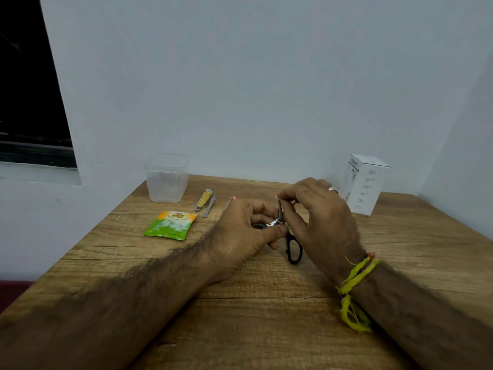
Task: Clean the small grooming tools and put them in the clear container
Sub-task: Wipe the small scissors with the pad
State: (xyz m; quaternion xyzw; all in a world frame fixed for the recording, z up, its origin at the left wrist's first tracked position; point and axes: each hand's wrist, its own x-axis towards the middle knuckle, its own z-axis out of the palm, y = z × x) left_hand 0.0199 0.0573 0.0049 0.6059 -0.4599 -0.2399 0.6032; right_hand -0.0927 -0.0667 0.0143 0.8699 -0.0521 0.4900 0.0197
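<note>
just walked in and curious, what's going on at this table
A person is working on a small pair of black-handled scissors over the wooden table. The left hand holds them near the pivot while the right hand pinches something small and pale at the blades, apparently wiping them. The yellow nail clipper and a slim metal tool lie beside a green sachet. The clear container looks empty.

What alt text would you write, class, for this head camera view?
Two hands hold small black-handled scissors over a wooden table, the right hand pinching a blade, the left hand gripping them. Behind lie a nail clipper, green sachet, clear container and white box.
</note>
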